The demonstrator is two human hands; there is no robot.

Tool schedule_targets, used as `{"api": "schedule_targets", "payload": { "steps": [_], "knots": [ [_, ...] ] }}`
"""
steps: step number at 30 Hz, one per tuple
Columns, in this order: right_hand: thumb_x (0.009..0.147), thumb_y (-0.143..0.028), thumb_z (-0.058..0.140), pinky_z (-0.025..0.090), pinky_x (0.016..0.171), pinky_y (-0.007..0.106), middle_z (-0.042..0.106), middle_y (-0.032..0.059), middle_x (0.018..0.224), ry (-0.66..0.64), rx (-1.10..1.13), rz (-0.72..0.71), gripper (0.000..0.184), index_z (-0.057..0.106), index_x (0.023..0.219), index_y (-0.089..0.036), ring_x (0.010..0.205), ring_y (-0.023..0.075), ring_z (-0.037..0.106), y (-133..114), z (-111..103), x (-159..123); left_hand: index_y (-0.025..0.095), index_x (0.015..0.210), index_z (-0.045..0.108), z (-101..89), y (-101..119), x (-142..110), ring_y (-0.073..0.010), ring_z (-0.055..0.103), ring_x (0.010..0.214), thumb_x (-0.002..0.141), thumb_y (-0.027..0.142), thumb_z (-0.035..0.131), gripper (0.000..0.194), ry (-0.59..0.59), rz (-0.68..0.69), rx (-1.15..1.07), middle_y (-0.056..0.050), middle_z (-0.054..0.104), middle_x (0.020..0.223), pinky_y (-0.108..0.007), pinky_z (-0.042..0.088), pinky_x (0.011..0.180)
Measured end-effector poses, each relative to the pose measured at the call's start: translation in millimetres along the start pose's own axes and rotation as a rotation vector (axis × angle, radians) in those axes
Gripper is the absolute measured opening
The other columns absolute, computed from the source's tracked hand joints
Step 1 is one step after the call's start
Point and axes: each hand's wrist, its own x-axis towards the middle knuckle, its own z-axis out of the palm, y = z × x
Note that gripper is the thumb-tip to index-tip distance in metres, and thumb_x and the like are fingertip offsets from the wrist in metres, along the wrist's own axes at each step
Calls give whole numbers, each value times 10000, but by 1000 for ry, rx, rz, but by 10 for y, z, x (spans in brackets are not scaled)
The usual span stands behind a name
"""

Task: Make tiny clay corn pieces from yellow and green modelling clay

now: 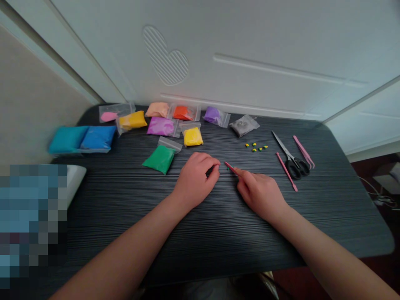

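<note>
My right hand [260, 193] grips a thin pink clay modelling tool [230, 166], its tip pointing left toward my other hand. Just under the tool a tiny green bit [228, 168] shows on the table. My left hand [196, 179] is closed in a pinch, thumb and forefinger close together near the tool's tip. Whatever sits between those fingertips, if anything, is too small to make out. Beyond my right hand lie several tiny yellow-and-green clay pieces [254, 150]. A green clay bag [161, 158] rests to the upper left of my left hand.
More clay bags lie along the back, including a yellow one [193, 136], a purple one [212, 114] and a blue one [98, 138]. To the right are black-handled scissors [293, 160], pink tweezers [302, 150] and a second pink tool [286, 171]. A white panel [250, 79] stands behind the dark table [125, 196].
</note>
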Motion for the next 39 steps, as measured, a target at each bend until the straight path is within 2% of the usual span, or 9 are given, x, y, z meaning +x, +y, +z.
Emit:
{"api": "schedule_targets", "payload": {
  "steps": [5,11,16,20,24,29,34,37,39],
  "knots": [
    [843,-223,370,406,637,274,662,10,849,3,-30,-2,295,483,1113,-187,687,161,608,-22,-2,28,162,861,603,16,38,-2,-180,477,878,804,235,463,169,-12,16,86,-41,587,870,-331,387,816],
    [830,-220,398,393,611,267,666,10,773,73,-26,14,296,500,1106,-183,637,150,598,-18,31,2,192,881,617,82,155,-8,-231,437,945,775,300,513,183,-26,28,215,-44,587,936,-398,355,811],
    [843,-219,371,415,635,263,665,24,877,78,49,46,312,472,1137,-186,684,153,611,-22,32,-3,205,843,626,123,199,12,-244,427,956,763,303,535,156,-5,-1,250,-46,587,938,-406,346,788],
    [849,-216,357,434,634,262,661,20,876,83,136,96,332,431,1172,-196,690,153,614,18,3,3,210,818,634,154,199,26,-240,435,947,769,304,529,149,4,-19,241,-44,593,919,-401,345,777],
    [857,-209,346,440,730,273,630,45,984,155,204,137,318,440,1160,-187,833,160,593,117,-24,24,218,795,642,163,188,50,-226,447,940,780,259,515,134,0,-25,187,-27,608,898,-392,347,778],
    [839,-172,364,419,782,314,600,56,899,131,138,145,340,464,1163,-201,866,186,536,205,-30,58,212,791,637,82,138,76,-187,492,891,770,249,527,117,31,-100,-50,-6,630,849,-352,374,814],
    [828,-165,382,405,773,333,556,67,902,113,83,125,359,479,1170,-215,854,194,503,230,-11,72,185,806,622,-27,-13,67,-150,566,721,717,322,594,166,38,-383,-574,-12,640,776,-286,445,678],
    [828,-194,394,398,779,347,541,73,932,126,70,117,334,503,1144,-209,862,201,490,236,-1,74,175,869,622,-63,-95,70,-147,586,792,679,292,639,224,108,-464,-863,-26,649,852,-283,453,748],
    [831,-220,398,396,783,353,538,76,945,132,74,112,313,520,1120,-205,870,205,487,235,0,77,178,904,627,-82,-114,75,-152,587,826,675,278,641,250,133,-480,-905,-34,652,883,-293,449,783]
  ]
}}
